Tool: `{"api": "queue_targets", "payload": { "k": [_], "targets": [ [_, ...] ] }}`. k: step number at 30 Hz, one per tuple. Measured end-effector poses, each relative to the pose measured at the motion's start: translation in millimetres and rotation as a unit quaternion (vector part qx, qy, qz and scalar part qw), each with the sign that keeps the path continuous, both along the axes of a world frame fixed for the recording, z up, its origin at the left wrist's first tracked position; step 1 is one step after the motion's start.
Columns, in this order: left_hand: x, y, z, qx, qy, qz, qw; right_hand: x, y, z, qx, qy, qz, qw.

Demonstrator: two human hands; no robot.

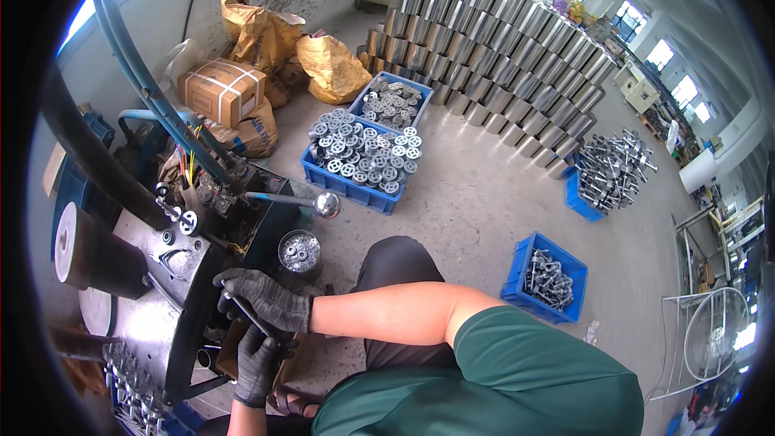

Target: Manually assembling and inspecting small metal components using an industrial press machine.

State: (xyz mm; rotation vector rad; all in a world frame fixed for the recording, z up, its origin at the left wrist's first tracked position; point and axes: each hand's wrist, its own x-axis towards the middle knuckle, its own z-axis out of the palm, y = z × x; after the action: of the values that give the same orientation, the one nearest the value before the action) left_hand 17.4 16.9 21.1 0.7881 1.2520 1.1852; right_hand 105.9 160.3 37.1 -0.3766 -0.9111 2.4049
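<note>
A slim metal rod slants between my hands, beside the edge of a machine's metal table. My left hand, in a dark grey glove, is closed round the rod's lower end. Over its upper part curls my right hand, gloved alike, with its fingers bent about the rod. Part of the rod is hidden by the gloves. On the machine, a small spoked metal wheel sits by a shaft-like piece. A lever with a round metal knob juts out above my hands.
A bucket of small metal parts stands near my right hand. Blue crates hold spoked wheels; other blue crates hold shafted metal parts. Stacked metal cylinders, yellow sacks and a carton stand farther off.
</note>
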Motion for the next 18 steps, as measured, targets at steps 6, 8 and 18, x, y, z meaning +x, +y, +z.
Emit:
{"api": "queue_targets", "payload": {
  "k": [6, 8, 18],
  "targets": [
    [1.5, 0.8, -0.8, 0.016, -0.002, 0.003, 1.000, -2.0, 0.3, 5.3, 0.068, -0.059, -0.013, 0.996],
    [2.4, 2.0, 0.1, 0.023, 0.001, 0.000, 1.000, -2.2, 1.0, 2.6, 0.108, -0.080, -0.015, 0.991],
    [-13.8, 0.2, -7.1, 0.022, 0.089, -0.038, 0.995, 11.8, 1.5, 21.0, 0.010, -0.037, 0.027, 0.999]
  ]
}}
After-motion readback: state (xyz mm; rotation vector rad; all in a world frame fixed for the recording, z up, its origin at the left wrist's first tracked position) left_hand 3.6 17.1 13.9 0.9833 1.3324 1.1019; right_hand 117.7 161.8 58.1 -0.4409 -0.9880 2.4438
